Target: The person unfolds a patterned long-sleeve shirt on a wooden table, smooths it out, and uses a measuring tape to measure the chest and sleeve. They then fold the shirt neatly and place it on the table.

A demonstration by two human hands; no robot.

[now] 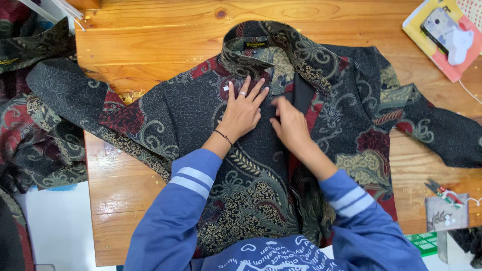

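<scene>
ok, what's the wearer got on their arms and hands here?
Both arms are in blue long sleeves, each with two pale stripes around the forearm: left sleeve, right sleeve. The cuffs are pushed up, leaving the wrists bare. The left hand wears a thin ring and a thin dark bracelet at the wrist. The right hand shows no jewellery.

Both arms reach fwd from bottom of frame, blue sleeves w/ two white stripes each, pushed up to mid-forearm. Left hand [243,111]: flat, palm down, fingers spread and pointing away from body; ring on one finger, thin dark band at wrist. Right hand [288,123]: just beside left, back of hand up, fingers curled in, tips pinched.
</scene>
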